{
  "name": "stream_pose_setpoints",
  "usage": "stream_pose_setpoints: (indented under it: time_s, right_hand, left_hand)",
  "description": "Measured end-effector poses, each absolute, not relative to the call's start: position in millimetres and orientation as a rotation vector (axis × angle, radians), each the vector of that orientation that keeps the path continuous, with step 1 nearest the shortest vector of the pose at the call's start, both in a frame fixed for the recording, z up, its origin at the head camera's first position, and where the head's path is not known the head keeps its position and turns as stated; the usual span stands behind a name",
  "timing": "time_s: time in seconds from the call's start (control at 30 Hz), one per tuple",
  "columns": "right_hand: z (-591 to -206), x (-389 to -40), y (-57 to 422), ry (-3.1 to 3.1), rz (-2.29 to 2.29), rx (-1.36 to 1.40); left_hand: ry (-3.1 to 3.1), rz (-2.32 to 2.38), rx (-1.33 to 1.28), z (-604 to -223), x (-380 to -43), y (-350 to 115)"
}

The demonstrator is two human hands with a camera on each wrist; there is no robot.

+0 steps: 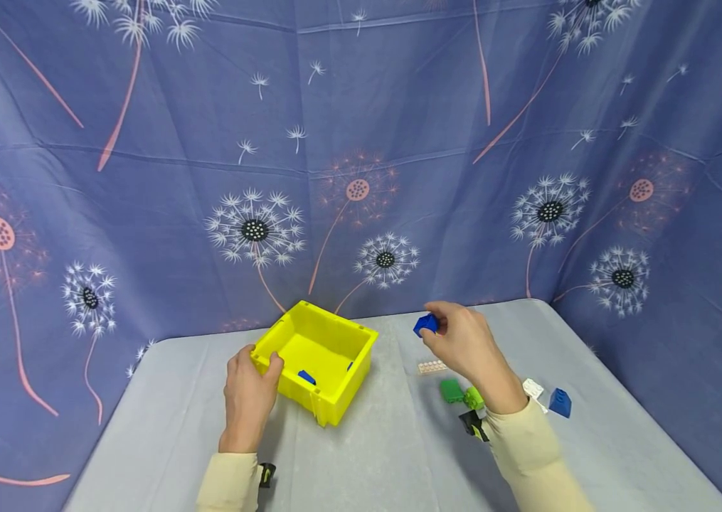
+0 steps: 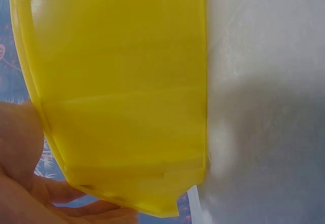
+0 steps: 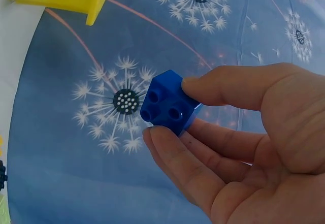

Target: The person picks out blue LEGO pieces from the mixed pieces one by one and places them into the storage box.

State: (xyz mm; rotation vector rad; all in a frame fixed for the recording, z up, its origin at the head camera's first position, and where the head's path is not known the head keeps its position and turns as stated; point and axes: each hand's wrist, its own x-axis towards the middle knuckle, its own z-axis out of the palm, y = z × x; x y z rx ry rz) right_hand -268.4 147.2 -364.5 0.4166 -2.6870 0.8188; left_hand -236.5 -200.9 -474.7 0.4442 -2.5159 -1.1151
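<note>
Blue brick (image 3: 168, 99), studs (image 3: 175, 113) wristward, axis unclear

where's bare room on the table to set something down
Bare table lies between the yellow bin and dark green brick, continuing nearer between the left sleeve and right sleeve. It's crowded either side of the right wrist: light green brick, white piece, loose blue brick.

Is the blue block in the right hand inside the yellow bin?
No, the right hand holds the blue block outside the yellow bin, to its right.
</note>
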Motion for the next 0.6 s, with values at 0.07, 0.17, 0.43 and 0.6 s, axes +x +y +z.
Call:
stream_pose_setpoints:
  time_s: [0.07,0.17,0.43,0.6]
  right_hand:
    - [-363,-269,144,-2.687,0.828,0.428]
    - [-359,-269,140,-2.693,0.842,0.44]
    - [-352,-268,127,-2.698,0.895,0.437]
    - [-349,-268,119,-2.702,0.957,0.436]
  left_hand:
    - [-2.516,-1.116,0.445,-475,-237,-201]
    - [-2.522,-1.111,0.448,-475,-237,-201]
    - [-2.523,-1.098,0.459,-474,-237,-201]
    - [-2.521,-1.106,0.461,-474,-236,-200]
